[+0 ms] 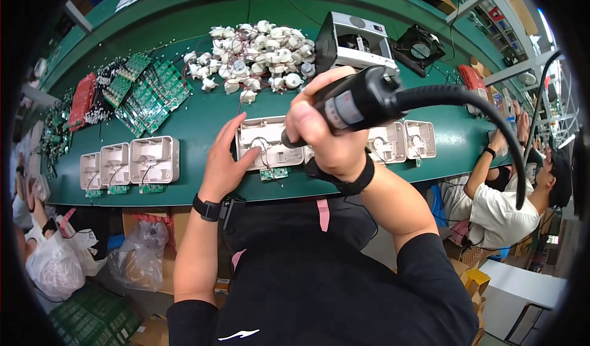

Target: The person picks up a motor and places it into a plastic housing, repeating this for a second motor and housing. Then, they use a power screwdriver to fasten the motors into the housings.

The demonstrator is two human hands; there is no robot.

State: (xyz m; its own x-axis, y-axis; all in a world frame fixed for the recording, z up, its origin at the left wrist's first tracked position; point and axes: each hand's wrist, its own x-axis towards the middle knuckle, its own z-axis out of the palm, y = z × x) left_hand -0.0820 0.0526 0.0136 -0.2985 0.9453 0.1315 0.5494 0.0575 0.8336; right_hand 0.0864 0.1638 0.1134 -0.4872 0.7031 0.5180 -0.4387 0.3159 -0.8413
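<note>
My right hand (332, 134) is wrapped around a black electric screwdriver (353, 103) with a thick black cable. The driver is held over the right part of an off-white plastic housing (279, 125); the hand hides its tip. My left hand (226, 160) holds the housing at its left end, fingers along the outer wall and thumb reaching inside. Within the housing sits a round white part (259, 144) with thin wires. A small green circuit board (274, 174) hangs by wires at the housing's near edge.
More housings (155, 160) with boards stand at left, others (420, 140) at right. Behind lie a pile of white motor-like parts (261, 54), green circuit boards (150, 97), a metal-cased device (357, 42) and a black fan (420, 50). A co-worker (507, 208) sits at right.
</note>
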